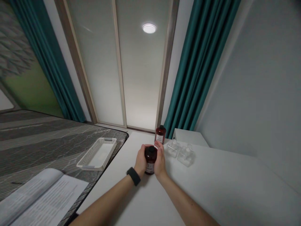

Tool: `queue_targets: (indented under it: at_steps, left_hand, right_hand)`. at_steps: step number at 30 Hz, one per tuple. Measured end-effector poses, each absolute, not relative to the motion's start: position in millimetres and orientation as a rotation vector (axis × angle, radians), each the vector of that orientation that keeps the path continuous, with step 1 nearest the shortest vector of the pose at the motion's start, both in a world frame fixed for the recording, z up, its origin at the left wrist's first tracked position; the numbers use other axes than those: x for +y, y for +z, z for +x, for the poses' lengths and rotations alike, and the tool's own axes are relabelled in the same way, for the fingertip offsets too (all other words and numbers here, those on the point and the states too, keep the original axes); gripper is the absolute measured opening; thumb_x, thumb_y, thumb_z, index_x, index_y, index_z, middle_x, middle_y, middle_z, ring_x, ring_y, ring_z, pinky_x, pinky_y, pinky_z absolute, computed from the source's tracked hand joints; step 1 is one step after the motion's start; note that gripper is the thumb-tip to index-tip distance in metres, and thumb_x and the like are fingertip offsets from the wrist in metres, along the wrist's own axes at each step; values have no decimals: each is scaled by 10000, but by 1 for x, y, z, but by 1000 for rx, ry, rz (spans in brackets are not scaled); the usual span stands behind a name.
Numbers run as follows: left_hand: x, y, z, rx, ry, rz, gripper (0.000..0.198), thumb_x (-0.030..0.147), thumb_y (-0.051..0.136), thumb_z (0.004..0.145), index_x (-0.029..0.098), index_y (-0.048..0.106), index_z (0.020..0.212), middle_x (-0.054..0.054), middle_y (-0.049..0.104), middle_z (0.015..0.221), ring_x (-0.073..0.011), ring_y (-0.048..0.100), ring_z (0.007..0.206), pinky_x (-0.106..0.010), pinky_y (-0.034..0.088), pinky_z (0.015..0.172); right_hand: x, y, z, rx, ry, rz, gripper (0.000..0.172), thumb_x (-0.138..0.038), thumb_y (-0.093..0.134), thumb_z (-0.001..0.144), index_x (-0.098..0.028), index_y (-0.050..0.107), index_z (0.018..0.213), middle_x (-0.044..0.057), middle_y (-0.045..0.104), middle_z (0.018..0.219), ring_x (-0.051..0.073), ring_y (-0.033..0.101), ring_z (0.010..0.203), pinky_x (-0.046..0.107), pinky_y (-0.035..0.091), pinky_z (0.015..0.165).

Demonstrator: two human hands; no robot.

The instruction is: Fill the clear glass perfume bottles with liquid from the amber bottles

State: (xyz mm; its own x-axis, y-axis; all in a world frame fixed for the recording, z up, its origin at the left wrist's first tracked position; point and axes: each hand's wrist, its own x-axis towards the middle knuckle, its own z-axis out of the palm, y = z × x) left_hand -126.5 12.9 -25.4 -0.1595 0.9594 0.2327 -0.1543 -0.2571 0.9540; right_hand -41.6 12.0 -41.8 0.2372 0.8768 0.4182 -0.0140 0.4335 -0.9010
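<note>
A dark brown bottle (pixel 150 159) with a black cap and a pale label stands upright on the white table (pixel 199 194). My left hand (pixel 140 160) wraps its left side, and a black watch is on that wrist. From the right, my right hand (pixel 160 161) presses against the same bottle, fingers curved round its far side. Just behind my right fingertips is a second brown bottle (pixel 160 135), upright, with a black cap and white label. To the right of it sit two clear plastic bottles (pixel 172 147), partly see-through and hard to make out in detail.
A white perforated basket (pixel 90 167) rests on the grey patterned mattress (pixel 51 138) at the left. An open book (pixel 47 197) lies nearer to me. Beyond the table are a small white cabinet (pixel 190 136), a green curtain (pixel 197 69) and frosted sliding doors (pixel 143 78).
</note>
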Motion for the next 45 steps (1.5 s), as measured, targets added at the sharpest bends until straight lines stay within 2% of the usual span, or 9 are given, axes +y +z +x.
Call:
queue_targets:
  at_steps: [7,10,13,17,22,26,30,34,45]
  left_hand:
    - [22,-24,-159,1100,1528,1294,539,498,262,979,159,664,1096,-97,740,1063,-244,673,1011,-399,504,941]
    - [15,-20,-187,1134,1482,1398,461,451,359,952,179,640,1194,-102,705,1167,-259,627,1116,-410,470,983]
    - [1,-19,-214,1185,1372,1552,399,359,490,892,198,638,1227,-103,674,1202,-260,619,1050,-439,445,1011]
    - [-25,-26,-233,1367,1140,1886,570,220,572,782,192,558,1352,-126,609,1265,-277,584,1051,-496,394,1069]
    - [-48,-28,-230,1198,1043,1758,534,254,476,909,220,467,1442,-125,546,1369,-267,590,1139,-462,429,1069]
    - [-49,-19,-223,1099,1042,1739,580,295,554,919,254,420,1481,-111,513,1445,-287,542,1240,-470,359,1139]
    - [-34,-17,-227,1148,1066,1707,585,336,565,926,239,418,1484,-119,512,1454,-293,527,1263,-469,337,1152]
    - [-7,-22,-236,1196,1106,1699,564,322,551,927,209,437,1468,-135,523,1444,-287,549,1239,-471,347,1139]
    - [86,-29,-278,1403,1050,1848,718,249,661,757,204,475,1450,-123,689,1282,-301,620,1192,-460,406,1084]
  right_hand:
    - [29,-39,-56,-1229,743,-936,420,-426,320,988,-209,495,1303,120,518,1390,232,463,1313,470,314,1150]
    - [28,-35,-48,-1270,753,-952,368,-353,397,964,-221,509,1288,111,532,1373,232,503,1258,473,339,1132]
    - [15,-35,-32,-1314,802,-976,370,-275,447,922,-222,532,1278,113,575,1333,231,581,1146,464,430,1054]
    - [-19,-47,-15,-1380,921,-996,471,-221,512,864,-232,534,1335,110,592,1371,250,600,1194,471,471,1031]
    - [-51,-70,-11,-1383,1255,-1075,671,-221,557,816,-298,418,1468,74,411,1564,284,565,1286,550,402,1102]
    - [-45,-73,-18,-1374,1247,-1012,681,-219,580,794,-301,441,1456,66,439,1547,284,511,1344,551,391,1114]
    - [-21,-66,-29,-1410,1245,-941,656,-179,550,777,-294,481,1419,52,504,1501,254,464,1388,528,368,1138]
    - [13,-66,-45,-1464,1125,-965,624,-160,521,760,-257,508,1376,77,567,1441,254,529,1331,520,403,1109]
    - [105,-65,-91,-1540,939,-1015,583,-177,543,766,-193,485,1346,136,589,1384,270,579,1255,504,404,1095]
